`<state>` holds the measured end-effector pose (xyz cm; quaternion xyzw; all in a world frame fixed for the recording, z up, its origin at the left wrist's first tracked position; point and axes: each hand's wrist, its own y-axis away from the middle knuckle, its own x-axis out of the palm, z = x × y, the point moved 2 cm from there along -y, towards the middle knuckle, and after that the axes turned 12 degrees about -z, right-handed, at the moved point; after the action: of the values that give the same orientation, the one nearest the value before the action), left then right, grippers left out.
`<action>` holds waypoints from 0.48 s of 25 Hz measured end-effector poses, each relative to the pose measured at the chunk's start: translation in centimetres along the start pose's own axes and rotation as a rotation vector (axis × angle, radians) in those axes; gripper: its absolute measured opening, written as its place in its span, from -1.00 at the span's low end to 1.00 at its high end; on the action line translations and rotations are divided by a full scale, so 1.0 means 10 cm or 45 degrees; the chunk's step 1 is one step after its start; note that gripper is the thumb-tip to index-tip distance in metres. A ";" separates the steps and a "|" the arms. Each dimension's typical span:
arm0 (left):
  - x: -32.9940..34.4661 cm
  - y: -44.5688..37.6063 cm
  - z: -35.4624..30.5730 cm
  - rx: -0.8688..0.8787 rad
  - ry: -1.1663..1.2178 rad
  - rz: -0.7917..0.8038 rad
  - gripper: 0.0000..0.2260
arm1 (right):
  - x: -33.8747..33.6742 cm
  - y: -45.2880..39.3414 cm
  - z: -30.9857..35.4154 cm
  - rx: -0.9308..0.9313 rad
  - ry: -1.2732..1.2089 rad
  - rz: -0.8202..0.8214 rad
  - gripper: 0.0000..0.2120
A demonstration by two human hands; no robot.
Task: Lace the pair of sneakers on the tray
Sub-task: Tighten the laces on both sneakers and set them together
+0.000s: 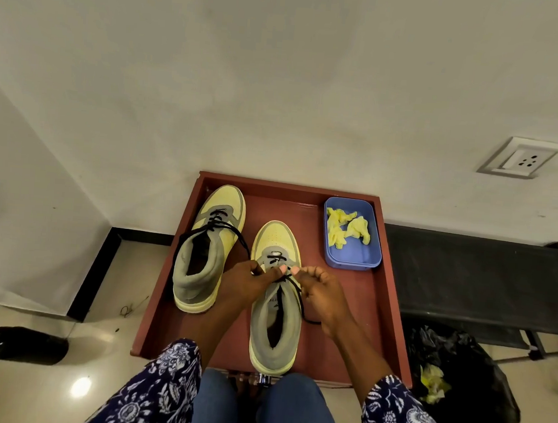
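Note:
Two yellow and grey sneakers stand on a red-brown tray (388,286). The left sneaker (206,249) has a black lace through its lower eyelets, with long loose ends looping out to both sides. The right sneaker (275,308) sits nearer me, its black lace (300,300) threaded low on the tongue. My left hand (248,282) pinches one lace end over the right sneaker's eyelets. My right hand (322,295) pinches the other strand, whose end trails down to the tray beside the shoe.
A blue plastic box (354,234) with crumpled yellow paper sits at the tray's back right. A black bench (476,280) stands to the right, with a black rubbish bag (457,385) below it. A dark object (23,344) lies on the floor at left. My knees are at the tray's near edge.

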<state>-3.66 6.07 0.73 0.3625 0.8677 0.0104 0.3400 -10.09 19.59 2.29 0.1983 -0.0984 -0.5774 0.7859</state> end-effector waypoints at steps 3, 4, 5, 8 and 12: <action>0.04 -0.05 -0.06 0.084 -0.150 0.004 -0.72 | -0.02 -0.04 -0.03 -0.070 0.204 0.000 -0.79; 0.04 -0.05 -0.07 0.089 -0.147 0.009 -0.79 | -0.03 -0.05 -0.05 -0.068 0.242 -0.016 -0.77; 0.04 -0.05 -0.08 0.040 -0.052 0.010 -0.84 | -0.04 -0.06 -0.08 -0.053 0.255 -0.029 -0.75; 0.00 0.03 -0.09 -0.428 0.549 0.039 -0.87 | -0.06 -0.05 -0.11 -0.007 0.214 -0.054 -0.70; -0.09 0.07 0.00 -0.761 0.878 0.074 -0.84 | -0.05 -0.03 -0.13 0.027 0.193 -0.077 -0.68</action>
<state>-2.78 6.03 1.44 0.2479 0.8786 0.3899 0.1207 -10.02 20.19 1.04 0.2526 -0.0388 -0.5831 0.7711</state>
